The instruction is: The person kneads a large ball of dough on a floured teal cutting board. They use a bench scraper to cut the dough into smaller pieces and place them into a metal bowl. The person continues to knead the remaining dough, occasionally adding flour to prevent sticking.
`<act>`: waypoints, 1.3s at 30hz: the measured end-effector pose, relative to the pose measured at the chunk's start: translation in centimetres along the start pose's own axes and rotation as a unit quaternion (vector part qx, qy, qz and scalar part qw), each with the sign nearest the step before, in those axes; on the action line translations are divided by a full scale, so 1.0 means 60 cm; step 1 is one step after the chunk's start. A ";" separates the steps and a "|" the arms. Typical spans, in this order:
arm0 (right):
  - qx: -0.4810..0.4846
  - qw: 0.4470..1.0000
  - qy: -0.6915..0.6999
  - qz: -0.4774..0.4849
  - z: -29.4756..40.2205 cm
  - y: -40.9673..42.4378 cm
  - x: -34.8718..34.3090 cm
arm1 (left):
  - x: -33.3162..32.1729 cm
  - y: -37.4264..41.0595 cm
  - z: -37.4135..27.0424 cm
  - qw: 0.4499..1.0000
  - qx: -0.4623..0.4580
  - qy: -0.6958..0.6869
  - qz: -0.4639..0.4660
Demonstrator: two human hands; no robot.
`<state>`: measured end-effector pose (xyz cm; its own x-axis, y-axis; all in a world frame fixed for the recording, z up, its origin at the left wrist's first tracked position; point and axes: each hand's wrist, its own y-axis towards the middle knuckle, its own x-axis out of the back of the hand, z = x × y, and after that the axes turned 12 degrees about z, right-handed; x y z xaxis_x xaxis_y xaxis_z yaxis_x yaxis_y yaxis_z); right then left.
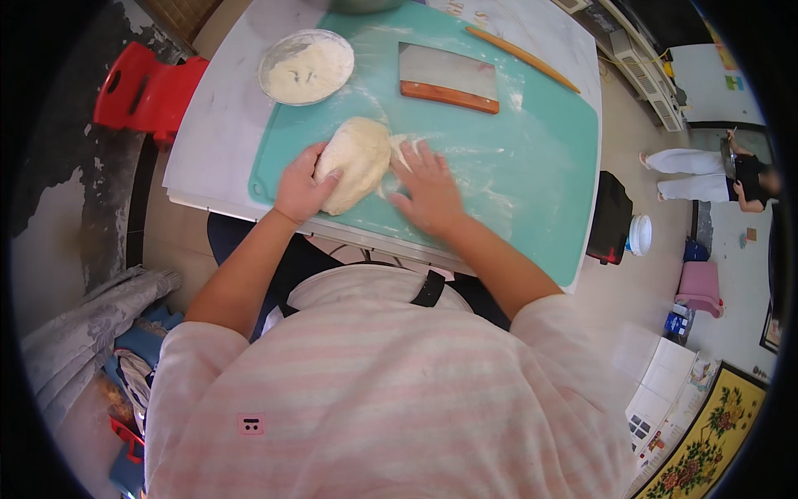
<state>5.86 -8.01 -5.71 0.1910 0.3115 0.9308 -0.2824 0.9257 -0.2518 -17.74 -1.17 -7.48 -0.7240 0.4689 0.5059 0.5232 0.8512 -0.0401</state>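
Note:
A large pale lump of dough (356,163) lies near the front left of a green mat (536,162) dusted with flour. My left hand (303,187) grips its left side, with the thumb on top of the dough. Just right of the dough, my right hand (430,187) rests palm down on a floury patch with its fingers spread, holding nothing. Beyond the hands lies a dough scraper (447,70) with a wide metal blade and a wooden handle. A bowl of flour (307,67) stands at the back left, partly over the mat's edge.
A tapered wooden rolling pin (522,59) lies across the mat's far right edge. Part of a metal bowl (361,5) shows at the far rim. The white table (206,156) has a red chair (146,93) at its left. A person (735,168) stands off to the right holding a pan.

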 end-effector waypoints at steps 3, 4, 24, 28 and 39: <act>-0.033 0.998 -0.045 0.027 -0.074 -0.032 0.024 | 0.002 0.000 -0.010 1.000 0.007 0.003 0.007; -0.067 0.996 -0.049 0.018 -0.099 -0.035 0.029 | 0.001 0.000 -0.007 1.000 0.005 0.002 0.007; -0.193 0.980 -0.032 -0.037 -0.169 -0.178 -0.024 | -0.011 0.001 0.006 0.999 -0.015 -0.028 -0.007; -0.247 0.965 -0.025 -0.080 -0.196 -0.199 -0.038 | -0.013 0.000 0.012 0.999 -0.028 -0.026 -0.017; -0.138 0.984 -0.039 -0.107 -0.105 -0.079 -0.002 | -0.010 0.002 0.011 0.998 -0.049 0.027 -0.028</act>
<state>13.07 -11.06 -6.27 0.1422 0.0949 0.9853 0.0249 0.9947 -0.0994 -17.51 -1.21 -8.36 -0.7293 0.4061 0.5507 0.5262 0.8473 0.0720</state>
